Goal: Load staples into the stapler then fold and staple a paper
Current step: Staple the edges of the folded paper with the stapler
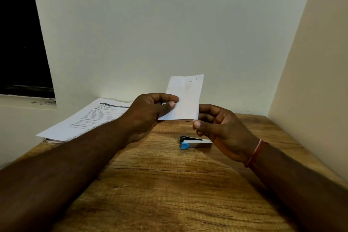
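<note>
A small folded white paper (pixel 185 98) is held upright above the wooden table (pixel 160 184). Three short staple marks show near its top edge. My left hand (pixel 148 113) pinches its lower left edge between thumb and fingers. My right hand (pixel 220 130) hovers at the paper's lower right corner with fingers curled; whether it touches the paper is unclear. A small stapler (pixel 194 142) with a metal body and blue end lies on the table below the paper, partly hidden behind my right hand.
A stack of printed sheets (pixel 84 120) lies at the table's far left corner, overhanging the edge. A white wall stands close behind and a beige wall (pixel 310 81) borders the right side. A dark window (pixel 20 43) is at the left.
</note>
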The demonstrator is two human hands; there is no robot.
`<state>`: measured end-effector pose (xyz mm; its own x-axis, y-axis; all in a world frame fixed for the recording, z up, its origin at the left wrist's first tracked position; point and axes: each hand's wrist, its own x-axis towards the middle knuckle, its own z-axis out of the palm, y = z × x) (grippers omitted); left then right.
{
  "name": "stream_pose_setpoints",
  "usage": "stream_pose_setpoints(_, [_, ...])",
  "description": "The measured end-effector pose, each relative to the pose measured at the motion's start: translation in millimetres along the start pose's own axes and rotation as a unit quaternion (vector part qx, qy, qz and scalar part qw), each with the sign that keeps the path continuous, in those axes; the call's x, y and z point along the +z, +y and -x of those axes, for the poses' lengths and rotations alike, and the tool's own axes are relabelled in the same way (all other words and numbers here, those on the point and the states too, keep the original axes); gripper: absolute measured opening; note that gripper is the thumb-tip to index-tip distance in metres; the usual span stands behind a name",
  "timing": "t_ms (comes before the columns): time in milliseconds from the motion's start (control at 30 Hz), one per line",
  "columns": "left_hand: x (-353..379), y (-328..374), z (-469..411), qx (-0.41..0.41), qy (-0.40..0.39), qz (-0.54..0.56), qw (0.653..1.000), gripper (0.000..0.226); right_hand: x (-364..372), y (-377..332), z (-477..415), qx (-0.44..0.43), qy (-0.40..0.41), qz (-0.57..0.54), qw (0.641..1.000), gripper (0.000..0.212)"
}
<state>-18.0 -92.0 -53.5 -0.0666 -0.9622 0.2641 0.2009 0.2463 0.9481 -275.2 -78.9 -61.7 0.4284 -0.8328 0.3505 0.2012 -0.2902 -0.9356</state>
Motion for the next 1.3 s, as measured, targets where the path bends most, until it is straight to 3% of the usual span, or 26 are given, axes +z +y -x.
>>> stream_pose_setpoints(67, [0, 2, 0, 0.013, -0.003, -0.02, 1.0, 0.015, 0, -1, -1, 0.005, 0.006, -0.016, 1.0, 0.058])
stream_pose_setpoints(167, [-3, 3, 3, 0.079, -0.012, -0.164, 0.983, 0.017, -1, -3, -3, 0.011, 0.028, -0.037, 0.999, 0.053])
stream_pose_setpoints(333, [-2, 4, 10, 0.138, -0.058, -0.301, 0.942, 0.015, -2, 1, -6, 0.002, 0.102, -0.008, 0.995, 0.012])
stream_pose_setpoints(500, [3, 8, 16, 0.166, -0.047, -0.406, 0.898, 0.015, 1, 0, -5, -0.014, 0.118, -0.004, 0.993, 0.02])
stream_pose_setpoints(600, [9, 7, 20, 0.215, 0.004, -0.48, 0.85, 0.024, 9, -1, -2, -0.068, 0.149, 0.121, 0.979, 0.018])
stream_pose_setpoints(700, [23, 11, 28, 0.275, 0.042, -0.402, 0.872, 0.038, 21, -3, 4, -0.139, 0.163, 0.275, 0.937, 0.015])
stream_pose_setpoints(833, [40, 16, 38, 0.287, 0.044, -0.316, 0.903, 0.028, 33, -6, 11, -0.183, 0.138, 0.324, 0.918, 0.009])
stream_pose_setpoints(933, [42, 22, 39, 0.272, 0.066, -0.307, 0.91, 0.006, 32, -6, 10, -0.171, 0.139, 0.326, 0.919, 0.008])
stream_pose_setpoints(1167, [42, 24, 38, 0.213, 0.071, -0.321, 0.92, 0.013, 31, -5, 9, -0.143, 0.135, 0.328, 0.924, 0.008])
stream_pose_setpoints(1300, [42, 23, 36, 0.223, 0.045, -0.35, 0.909, 0.013, 33, -7, 7, -0.129, 0.157, 0.251, 0.946, 0.013])
